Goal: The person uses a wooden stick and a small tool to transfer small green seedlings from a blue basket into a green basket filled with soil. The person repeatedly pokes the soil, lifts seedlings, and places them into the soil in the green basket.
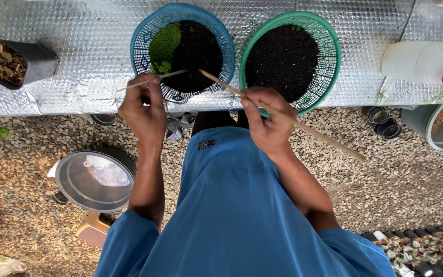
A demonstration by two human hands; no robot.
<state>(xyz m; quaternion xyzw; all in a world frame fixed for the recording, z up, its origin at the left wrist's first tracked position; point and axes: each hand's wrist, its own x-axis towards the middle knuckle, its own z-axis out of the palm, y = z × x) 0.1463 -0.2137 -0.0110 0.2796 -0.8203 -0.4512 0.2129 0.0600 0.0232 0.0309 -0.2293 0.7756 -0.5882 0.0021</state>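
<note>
From the head cam, we're looking straight down at a bench wrapped in shiny silver foil sheeting point(78, 61). Our left hand point(143, 110) is pinched around a thin stick point(152, 78), its tip poking toward the seedlings at the edge of the blue basket point(139, 48). Our right hand point(265, 120) is closed on a longer bamboo stick point(283, 115), which slants from the blue basket's soil back past our wrist.

Progress-wise, the blue basket has a patch of tiny green seedlings point(164, 45) on its left side, and the rest is bare dark soil. The green basket point(329, 56) next door is all dark soil, nothing green that we can spot. So plenty looks untouched.

Off to the sides: a black pot point(32, 61) on the left, a white spray bottle point(419, 62) on the right, and a round metal lid point(75, 190) down on the gravel.
</note>
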